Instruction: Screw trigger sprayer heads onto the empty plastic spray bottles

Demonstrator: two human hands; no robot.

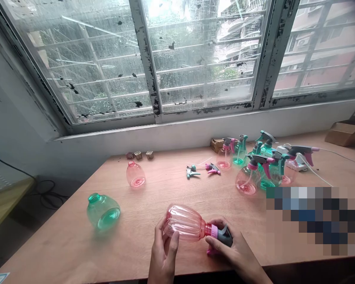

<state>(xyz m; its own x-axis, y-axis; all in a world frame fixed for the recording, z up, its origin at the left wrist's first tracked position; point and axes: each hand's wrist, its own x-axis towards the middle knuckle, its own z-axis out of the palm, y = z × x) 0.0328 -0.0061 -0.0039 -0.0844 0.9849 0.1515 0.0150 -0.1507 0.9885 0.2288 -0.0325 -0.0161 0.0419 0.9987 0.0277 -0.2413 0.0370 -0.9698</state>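
A clear pink spray bottle [185, 223] lies on its side in the air above the table's front part, its neck toward the right. My left hand [165, 248] is wrapped round its base end. With thumb and fingers, my right hand [229, 244] grips the pink collar of the grey and pink spray head [223, 235] at the bottle's neck. Whether the collar is fully tightened I cannot tell. To the left, a green bottle without a spray head [103, 213] rests on the table, and a smaller pink bottle [135, 174] stands farther back.
Two loose spray heads, one teal [192, 172] and one pink [213, 169], lie mid-table. Several bottles with spray heads [248, 179] crowd the right side near white cables. Small boxes [149, 155] line the window wall. A cardboard box [344, 133] sits far right. Part of the right is pixelated.
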